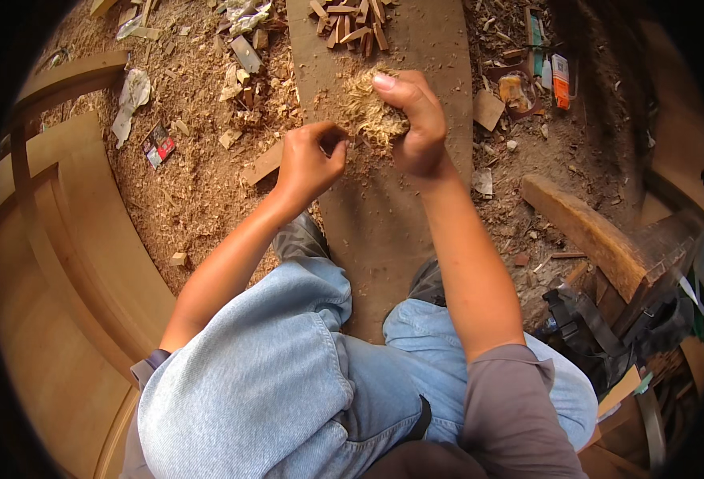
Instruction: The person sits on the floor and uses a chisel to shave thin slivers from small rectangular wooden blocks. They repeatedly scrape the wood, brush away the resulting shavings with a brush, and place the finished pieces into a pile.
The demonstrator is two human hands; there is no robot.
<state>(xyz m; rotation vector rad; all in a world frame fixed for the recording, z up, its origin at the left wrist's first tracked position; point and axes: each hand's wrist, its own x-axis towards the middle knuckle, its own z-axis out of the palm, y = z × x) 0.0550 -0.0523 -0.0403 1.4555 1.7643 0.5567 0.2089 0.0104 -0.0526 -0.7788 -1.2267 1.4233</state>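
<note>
My right hand (421, 124) grips a pale, shaggy bundle of fibrous material (370, 108), thumb on top, above a long flat board (374, 231) between my legs. Just to its left, my left hand (308, 156) is closed, with thumb and forefinger curled beside the bundle's lower edge; what it holds, if anything, is too small to make out. A short wooden strip (260, 163) lies under and left of my left hand. At the far end of the board is a pile of several small wooden pieces (350, 25).
Shavings and scraps (192, 199) cover the ground. Curved wooden panels (72, 223) stand at my left. On my right are a rough timber beam (575, 223), black straps (579, 319), an orange-and-white package (560, 81) and a loose square offcut (488, 110).
</note>
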